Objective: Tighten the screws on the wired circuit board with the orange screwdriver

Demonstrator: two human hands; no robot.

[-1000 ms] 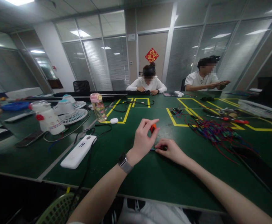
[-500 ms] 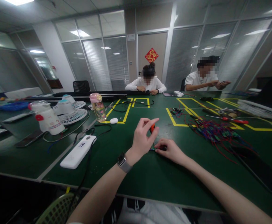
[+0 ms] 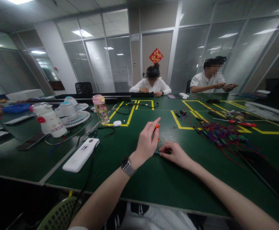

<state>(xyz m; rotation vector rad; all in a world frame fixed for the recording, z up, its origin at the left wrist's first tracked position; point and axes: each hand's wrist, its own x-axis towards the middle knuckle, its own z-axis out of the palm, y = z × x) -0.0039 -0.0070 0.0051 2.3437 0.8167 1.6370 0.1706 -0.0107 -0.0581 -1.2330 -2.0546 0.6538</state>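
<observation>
My left hand (image 3: 146, 142), with a watch on its wrist, closes around the orange handle of a small upright screwdriver (image 3: 157, 126). Most of that handle is hidden by the fingers. The thin shaft points down to a tiny green circuit board (image 3: 157, 152) on the table; whether the tip sits in a screw is too small to tell. From the right, my right hand (image 3: 175, 154) rests on the table and pinches the board's edge between thumb and fingertips. Something dark and reddish shows under its curled fingers.
Right of my hands lies a tangle of wired circuit boards (image 3: 222, 132), with a red-handled screwdriver (image 3: 242, 123) behind it and a black tablet-like slab (image 3: 264, 172) nearer. On the left are a white power bank (image 3: 80, 155), bottles (image 3: 100, 110) and fans (image 3: 74, 118). Two people sit opposite.
The fingers of my left hand have drawn together and turned around the screwdriver handle, where thumb and forefinger were spread before. My right hand stays put on the board.
</observation>
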